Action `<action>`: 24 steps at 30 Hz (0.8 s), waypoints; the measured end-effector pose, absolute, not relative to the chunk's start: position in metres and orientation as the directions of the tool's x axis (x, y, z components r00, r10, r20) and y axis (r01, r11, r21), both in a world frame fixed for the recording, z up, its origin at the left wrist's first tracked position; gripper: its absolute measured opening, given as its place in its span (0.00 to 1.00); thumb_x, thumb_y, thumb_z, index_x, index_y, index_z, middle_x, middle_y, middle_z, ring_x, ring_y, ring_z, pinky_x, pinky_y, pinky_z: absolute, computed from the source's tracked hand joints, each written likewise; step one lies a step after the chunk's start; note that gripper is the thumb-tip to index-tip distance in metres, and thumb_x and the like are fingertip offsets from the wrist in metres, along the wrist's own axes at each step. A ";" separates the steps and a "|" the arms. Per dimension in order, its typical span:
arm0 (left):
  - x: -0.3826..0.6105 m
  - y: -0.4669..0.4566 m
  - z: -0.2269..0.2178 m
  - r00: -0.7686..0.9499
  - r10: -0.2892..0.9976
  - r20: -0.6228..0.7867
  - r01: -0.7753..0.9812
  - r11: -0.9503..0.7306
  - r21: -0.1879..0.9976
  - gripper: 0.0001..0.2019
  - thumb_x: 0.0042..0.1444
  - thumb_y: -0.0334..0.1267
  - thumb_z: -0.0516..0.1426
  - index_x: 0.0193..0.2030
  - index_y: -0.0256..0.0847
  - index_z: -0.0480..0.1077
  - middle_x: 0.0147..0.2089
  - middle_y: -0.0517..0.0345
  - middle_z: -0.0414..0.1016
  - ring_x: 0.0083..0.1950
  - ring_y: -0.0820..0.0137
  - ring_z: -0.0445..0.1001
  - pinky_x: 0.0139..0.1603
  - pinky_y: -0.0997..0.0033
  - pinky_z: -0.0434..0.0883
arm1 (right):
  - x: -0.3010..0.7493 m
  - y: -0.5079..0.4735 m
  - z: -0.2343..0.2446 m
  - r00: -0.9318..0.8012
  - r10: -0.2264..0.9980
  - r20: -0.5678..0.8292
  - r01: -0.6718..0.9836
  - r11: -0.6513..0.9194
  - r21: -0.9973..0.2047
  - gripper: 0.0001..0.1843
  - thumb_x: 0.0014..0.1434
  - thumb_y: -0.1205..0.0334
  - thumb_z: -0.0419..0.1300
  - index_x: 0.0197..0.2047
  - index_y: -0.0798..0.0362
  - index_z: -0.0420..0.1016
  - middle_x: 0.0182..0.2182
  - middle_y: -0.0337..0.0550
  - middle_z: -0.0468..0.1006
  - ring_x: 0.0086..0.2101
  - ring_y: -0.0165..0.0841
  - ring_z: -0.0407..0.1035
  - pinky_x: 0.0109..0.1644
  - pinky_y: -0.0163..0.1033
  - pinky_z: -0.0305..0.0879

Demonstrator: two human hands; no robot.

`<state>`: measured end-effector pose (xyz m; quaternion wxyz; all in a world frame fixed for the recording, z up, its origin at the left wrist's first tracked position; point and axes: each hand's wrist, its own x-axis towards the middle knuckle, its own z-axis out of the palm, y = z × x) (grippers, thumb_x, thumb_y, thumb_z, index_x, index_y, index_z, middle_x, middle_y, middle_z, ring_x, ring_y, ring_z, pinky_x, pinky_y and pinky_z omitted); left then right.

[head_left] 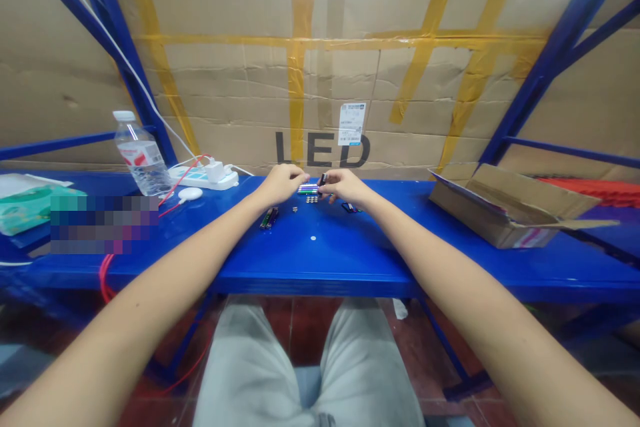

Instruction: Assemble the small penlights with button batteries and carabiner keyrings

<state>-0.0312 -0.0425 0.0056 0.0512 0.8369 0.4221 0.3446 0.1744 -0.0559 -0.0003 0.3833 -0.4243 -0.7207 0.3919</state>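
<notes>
Both my hands meet at the far middle of the blue shelf top (350, 260). My left hand (283, 183) is curled and pinches one end of a thin green and purple pen-like stick (308, 188). My right hand (343, 185) is closed on a small dark piece (323, 179) at the stick's other end. Several tiny silver button cells (313, 199) lie just below the hands. Two more sticks (269, 217) lie to the left, and another dark one (351, 207) rests under my right wrist.
A water bottle (141, 155), a white power strip (205, 177) with red cable and a white puck (190, 194) stand at the left. An open cardboard box (505, 207) sits at the right. Taped cardboard (320, 60) walls the back. A small white dot (313, 238) lies mid-shelf.
</notes>
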 end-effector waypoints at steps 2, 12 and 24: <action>-0.038 -0.037 0.003 0.514 0.737 0.439 0.687 -0.660 0.304 0.14 0.60 0.41 0.55 0.39 0.39 0.81 0.42 0.51 0.83 0.44 0.62 0.76 0.46 0.67 0.68 | 0.182 -0.051 0.001 -0.315 0.918 0.241 0.404 0.360 -0.841 0.05 0.53 0.73 0.63 0.34 0.57 0.74 0.26 0.41 0.76 0.26 0.28 0.69 0.26 0.31 0.66; -0.038 -0.029 -0.006 0.687 0.708 0.167 0.681 -0.706 0.192 0.24 0.48 0.24 0.51 0.47 0.43 0.81 0.46 0.52 0.82 0.42 0.65 0.77 0.45 0.71 0.68 | 0.185 -0.048 -0.001 -0.366 0.884 0.290 0.511 0.452 -0.731 0.09 0.50 0.72 0.59 0.36 0.56 0.76 0.26 0.38 0.75 0.24 0.27 0.65 0.27 0.32 0.64; -0.046 -0.025 -0.005 0.645 0.751 0.143 0.693 -0.653 0.305 0.09 0.52 0.34 0.59 0.36 0.41 0.81 0.35 0.55 0.82 0.35 0.67 0.75 0.38 0.72 0.66 | 0.178 -0.055 -0.003 -0.574 0.799 0.179 0.460 0.495 -0.737 0.13 0.45 0.72 0.57 0.35 0.54 0.78 0.28 0.38 0.78 0.28 0.30 0.69 0.32 0.33 0.66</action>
